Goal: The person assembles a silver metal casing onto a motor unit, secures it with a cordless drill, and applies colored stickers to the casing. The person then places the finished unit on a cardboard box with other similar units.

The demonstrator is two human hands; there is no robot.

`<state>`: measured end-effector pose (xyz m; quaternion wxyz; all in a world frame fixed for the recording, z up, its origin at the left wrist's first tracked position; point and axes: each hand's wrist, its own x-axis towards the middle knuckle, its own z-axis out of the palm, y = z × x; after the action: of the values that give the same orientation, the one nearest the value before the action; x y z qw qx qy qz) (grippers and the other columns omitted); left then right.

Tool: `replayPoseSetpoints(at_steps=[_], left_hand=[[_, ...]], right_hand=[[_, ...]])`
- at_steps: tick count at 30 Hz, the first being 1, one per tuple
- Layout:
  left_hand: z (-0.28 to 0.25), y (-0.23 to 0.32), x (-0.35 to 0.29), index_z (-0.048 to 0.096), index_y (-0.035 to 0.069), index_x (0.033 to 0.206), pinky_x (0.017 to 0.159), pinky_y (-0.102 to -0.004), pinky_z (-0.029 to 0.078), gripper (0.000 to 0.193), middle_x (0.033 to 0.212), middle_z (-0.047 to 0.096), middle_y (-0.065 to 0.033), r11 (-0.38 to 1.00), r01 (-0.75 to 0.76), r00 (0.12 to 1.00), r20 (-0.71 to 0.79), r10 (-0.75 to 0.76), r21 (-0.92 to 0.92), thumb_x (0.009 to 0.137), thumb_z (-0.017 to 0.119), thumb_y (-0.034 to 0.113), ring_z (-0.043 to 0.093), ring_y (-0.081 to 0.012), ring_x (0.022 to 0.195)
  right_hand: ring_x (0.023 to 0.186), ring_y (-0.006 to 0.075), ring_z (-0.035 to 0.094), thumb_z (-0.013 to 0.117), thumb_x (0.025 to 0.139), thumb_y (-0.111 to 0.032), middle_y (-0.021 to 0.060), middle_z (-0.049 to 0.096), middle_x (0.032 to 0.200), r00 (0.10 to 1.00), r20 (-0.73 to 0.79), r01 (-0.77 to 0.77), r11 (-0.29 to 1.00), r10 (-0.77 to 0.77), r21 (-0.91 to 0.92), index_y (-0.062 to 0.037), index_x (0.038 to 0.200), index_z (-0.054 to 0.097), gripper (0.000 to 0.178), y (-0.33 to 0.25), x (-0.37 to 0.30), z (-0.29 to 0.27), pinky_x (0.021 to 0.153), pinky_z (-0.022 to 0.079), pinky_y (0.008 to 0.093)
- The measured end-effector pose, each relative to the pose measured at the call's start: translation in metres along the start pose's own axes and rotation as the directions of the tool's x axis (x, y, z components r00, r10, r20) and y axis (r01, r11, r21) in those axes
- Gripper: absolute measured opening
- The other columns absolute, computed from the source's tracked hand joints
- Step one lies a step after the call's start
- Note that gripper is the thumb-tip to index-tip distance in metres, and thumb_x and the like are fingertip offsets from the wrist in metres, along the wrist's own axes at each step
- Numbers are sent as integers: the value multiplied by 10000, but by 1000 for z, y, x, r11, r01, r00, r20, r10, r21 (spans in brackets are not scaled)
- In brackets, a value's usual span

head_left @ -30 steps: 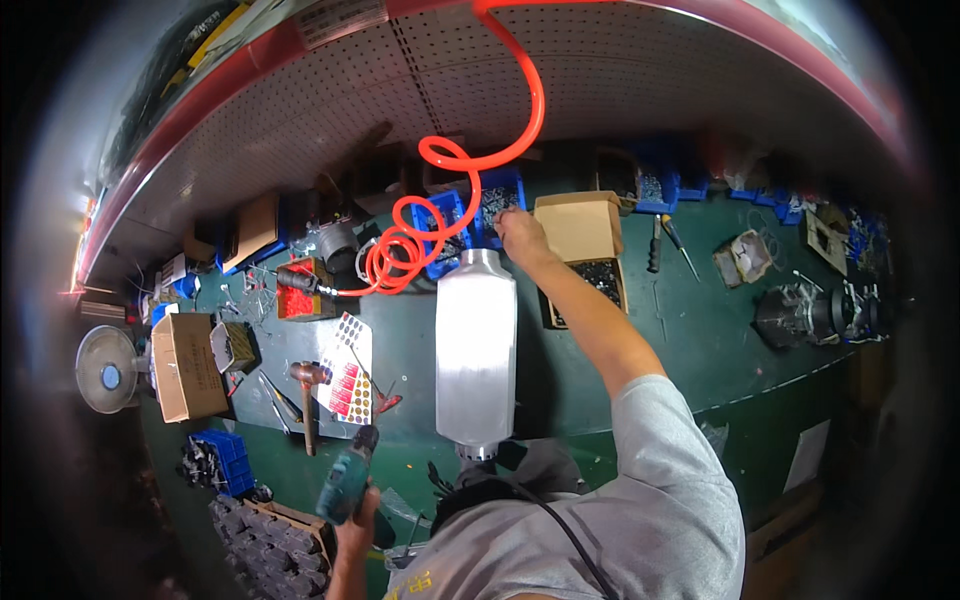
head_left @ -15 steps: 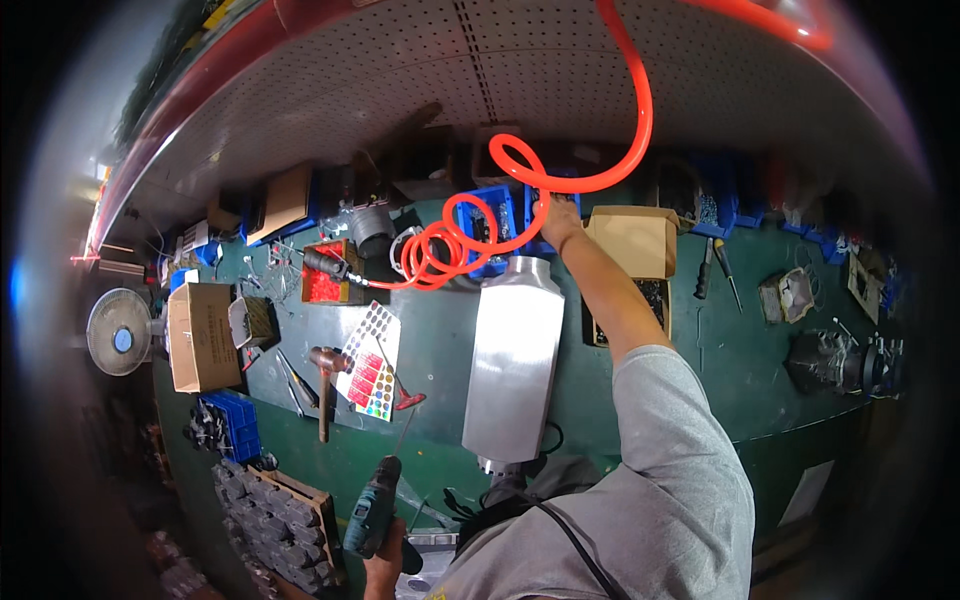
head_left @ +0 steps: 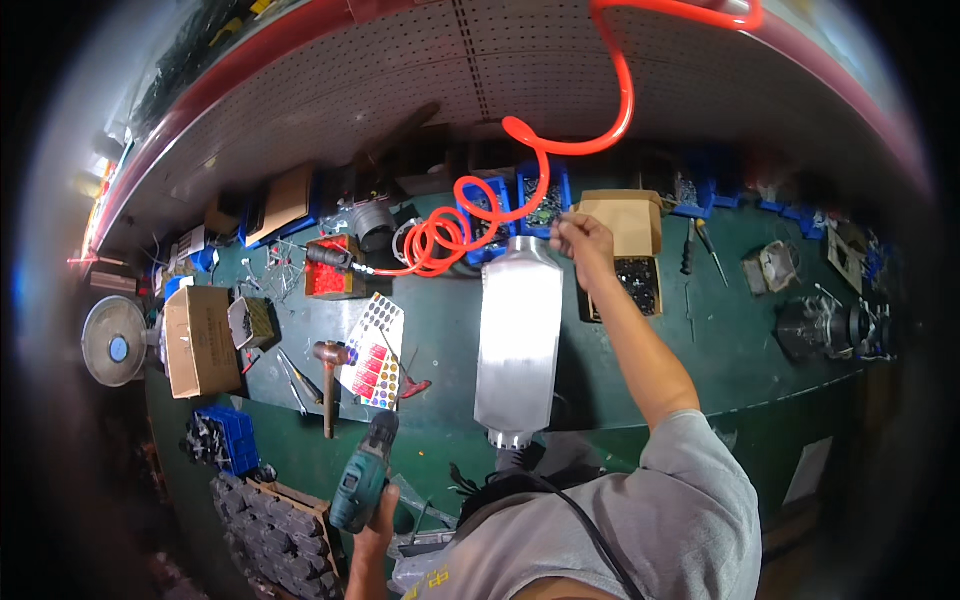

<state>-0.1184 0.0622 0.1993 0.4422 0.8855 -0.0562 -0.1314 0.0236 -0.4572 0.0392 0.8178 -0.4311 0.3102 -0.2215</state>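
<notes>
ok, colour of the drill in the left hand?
Teal-green body with black parts; the drill is gripped by the left hand, seen in the head view.

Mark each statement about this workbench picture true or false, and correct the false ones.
1. The left hand holds a green cordless drill down below the bench edge. True.
2. The right hand rests on the wooden hammer. False: it is up at the far end of the silver metal part; the hammer lies untouched to the left.
3. A coiled orange air hose hangs down to the green bench. True.
4. The silver metal part lies inside the cardboard box. False: it lies on the bench top, beside the open box.
5. A small fan sits at the bench's left end. True.
</notes>
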Motion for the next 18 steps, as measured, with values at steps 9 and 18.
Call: replayPoseSetpoints(at_steps=[9,18], left_hand=[[15,58,70,665,51,1258,818,-335,551,382,1115,706,-61,905,26,896,412,168,-425,899,774,124,650,-153,948],[36,54,58,643,26,1242,768,-324,571,371,1114,700,-92,842,93,831,507,229,-532,900,765,97,652,-144,845]], right_hand=[[838,132,658,657,967,-35,90,700,1021,975,143,-186,977,170,100,0,1157,659,193,-50,-201,-5,701,581,266],[807,115,645,660,963,-40,70,679,961,989,131,-70,995,61,66,23,1151,663,199,-76,-257,-23,696,587,258]])
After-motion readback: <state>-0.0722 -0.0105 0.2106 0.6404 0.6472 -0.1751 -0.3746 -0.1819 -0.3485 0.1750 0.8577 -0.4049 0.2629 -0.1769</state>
